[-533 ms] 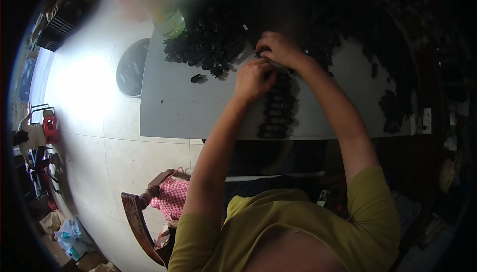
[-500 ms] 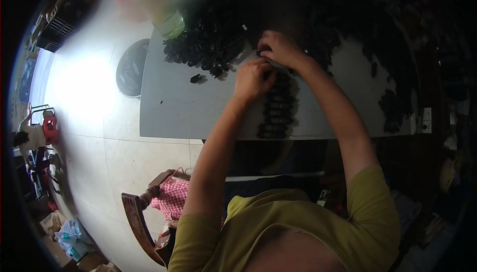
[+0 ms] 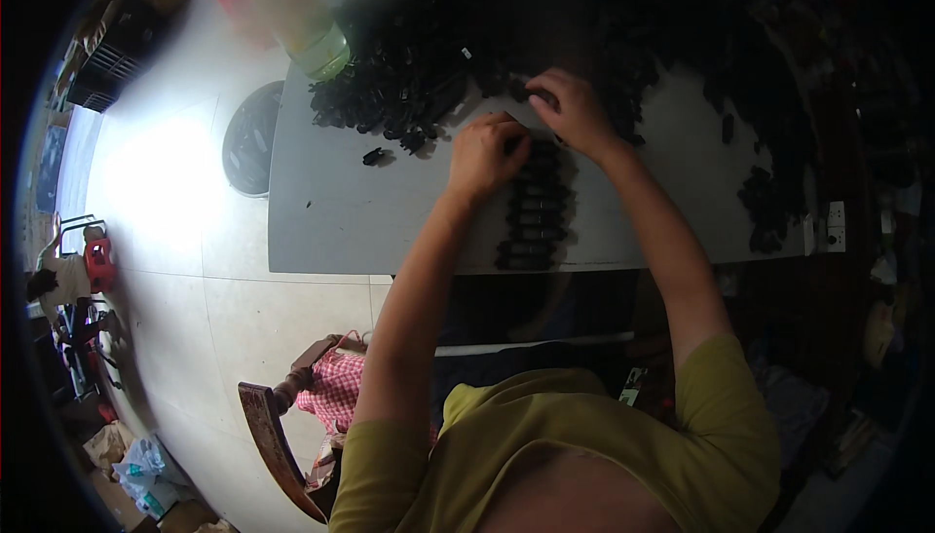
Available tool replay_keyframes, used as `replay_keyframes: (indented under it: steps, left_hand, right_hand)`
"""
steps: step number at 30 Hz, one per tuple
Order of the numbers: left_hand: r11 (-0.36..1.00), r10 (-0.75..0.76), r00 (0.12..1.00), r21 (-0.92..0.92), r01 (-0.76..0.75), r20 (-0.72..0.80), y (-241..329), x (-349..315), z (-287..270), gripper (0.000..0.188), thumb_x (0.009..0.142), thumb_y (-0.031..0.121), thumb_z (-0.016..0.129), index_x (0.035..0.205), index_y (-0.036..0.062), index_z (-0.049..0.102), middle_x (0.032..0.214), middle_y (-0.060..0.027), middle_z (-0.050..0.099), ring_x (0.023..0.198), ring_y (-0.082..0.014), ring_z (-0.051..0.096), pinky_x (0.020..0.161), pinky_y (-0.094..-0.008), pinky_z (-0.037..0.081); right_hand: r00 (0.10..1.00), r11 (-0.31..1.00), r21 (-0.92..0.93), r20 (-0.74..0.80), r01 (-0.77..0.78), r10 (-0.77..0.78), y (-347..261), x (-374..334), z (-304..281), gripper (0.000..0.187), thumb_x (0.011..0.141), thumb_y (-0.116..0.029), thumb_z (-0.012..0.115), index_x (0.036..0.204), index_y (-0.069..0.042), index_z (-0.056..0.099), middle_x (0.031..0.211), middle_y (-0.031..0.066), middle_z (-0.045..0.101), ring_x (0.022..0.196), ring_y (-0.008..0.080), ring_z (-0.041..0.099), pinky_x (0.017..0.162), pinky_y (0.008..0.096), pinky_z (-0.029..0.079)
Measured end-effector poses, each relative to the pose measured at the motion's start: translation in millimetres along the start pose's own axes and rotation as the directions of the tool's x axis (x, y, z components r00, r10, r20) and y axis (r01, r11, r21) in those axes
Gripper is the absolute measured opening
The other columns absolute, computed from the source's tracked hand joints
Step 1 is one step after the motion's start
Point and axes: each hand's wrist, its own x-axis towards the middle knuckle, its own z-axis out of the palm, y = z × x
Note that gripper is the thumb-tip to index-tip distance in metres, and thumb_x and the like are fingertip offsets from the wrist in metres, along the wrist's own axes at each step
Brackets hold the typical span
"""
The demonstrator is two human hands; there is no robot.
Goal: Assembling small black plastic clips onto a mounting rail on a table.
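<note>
A column of small black plastic pieces (image 3: 533,221) lies side by side on the grey table (image 3: 390,207), running from its near edge up to my hands. At the column's far end is my left hand (image 3: 487,155), fingers curled and closed; whatever they grip is hidden beneath them. Just beyond and to the right, my right hand (image 3: 577,116) has thumb and fingers closed around a dark piece, apparently one of the same black pieces. One loose black piece (image 3: 373,157) sits left of my left hand.
Heaps of black pieces cover the far left (image 3: 390,99) and far right of the table. A clear container with greenish liquid (image 3: 326,54) stands at the far left corner. Beside the table are a round bin (image 3: 255,138) and a wooden chair (image 3: 268,426). Another person (image 3: 63,275) is far left.
My right hand has moved slightly right, away from my left hand, opening a gap between them. My left hand stays at the column's far end. The whole view has shifted a little.
</note>
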Motion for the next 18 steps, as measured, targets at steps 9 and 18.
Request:
replay_keyframes:
  steps: [9, 18]
  left_hand:
    - [0.988, -0.03, 0.993, -0.155, 0.012, -0.114, 5, 5, -2, 0.018, 0.087, 0.016, 0.059, 0.104, 0.0098, 0.058, 0.094, -0.0113, 0.061, 0.09, -0.0338, 0.058, 0.075, -0.0413, 0.047]
    - [0.995, -0.044, 0.997, -0.088, 0.038, -0.07, 1, 4, 0, 0.01, 0.088, 0.016, 0.058, 0.091, 0.0073, 0.062, 0.087, -0.012, 0.06, 0.087, -0.0345, 0.057, 0.073, -0.0423, 0.046]
  right_hand:
    - [0.981, 0.989, -0.002, 0.129, 0.145, -0.144, -11, -15, -13, 0.016, 0.086, -0.009, 0.062, 0.1, -0.001, 0.062, 0.091, 0.0099, 0.065, 0.077, 0.019, 0.063, 0.069, 0.0301, 0.051]
    - [0.989, 0.968, 0.203, 0.049, -0.147, 0.139, -16, -33, -7, 0.01, 0.082, -0.008, 0.067, 0.09, -0.001, 0.065, 0.084, 0.0092, 0.065, 0.073, 0.0199, 0.065, 0.067, 0.0301, 0.052]
